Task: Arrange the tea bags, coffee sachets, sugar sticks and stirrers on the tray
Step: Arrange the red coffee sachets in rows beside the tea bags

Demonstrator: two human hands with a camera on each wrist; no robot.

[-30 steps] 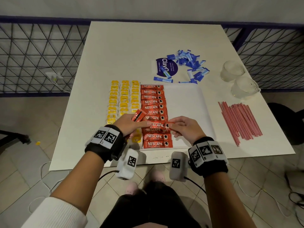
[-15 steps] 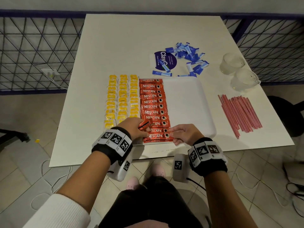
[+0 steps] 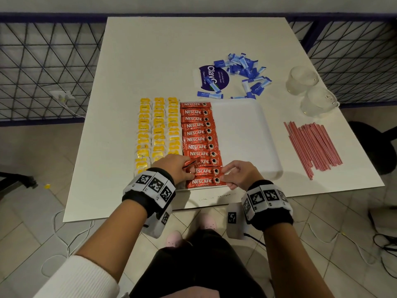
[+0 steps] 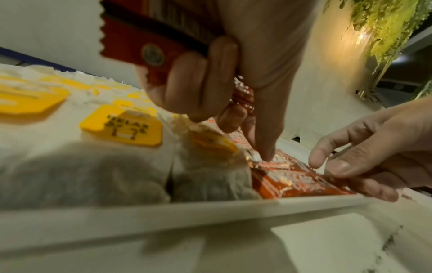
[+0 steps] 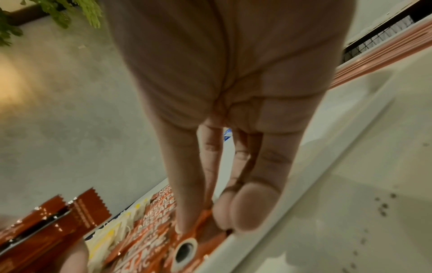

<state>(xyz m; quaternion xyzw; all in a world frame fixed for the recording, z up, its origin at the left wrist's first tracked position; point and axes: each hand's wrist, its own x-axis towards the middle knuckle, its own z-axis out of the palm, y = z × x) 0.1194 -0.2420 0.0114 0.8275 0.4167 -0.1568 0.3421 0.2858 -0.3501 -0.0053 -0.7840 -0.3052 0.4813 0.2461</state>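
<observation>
A white tray (image 3: 240, 134) lies mid-table. Three columns of yellow-tagged tea bags (image 3: 159, 130) fill its left part, and beside them runs a column of red coffee sachets (image 3: 197, 134). My left hand (image 3: 171, 166) grips a few spare red sachets (image 4: 149, 46) while its index finger (image 4: 264, 153) presses on a laid sachet near the tray's front. My right hand (image 3: 238, 175) pinches the right end of a front-row sachet (image 5: 187, 245). Blue sugar sticks (image 3: 245, 69) lie loose behind the tray. Pink stirrers (image 3: 311, 145) lie to its right.
Two clear glasses (image 3: 303, 79) (image 3: 318, 101) stand at the table's right edge. A purple-and-white packet (image 3: 211, 78) lies beside the sugar sticks. The tray's right half (image 3: 247, 151) is bare. A wire fence borders the table's back and sides.
Both hands have moved down the sachet column toward the tray's near edge. The left hand's spare sachets have dropped lower, close to the laid rows.
</observation>
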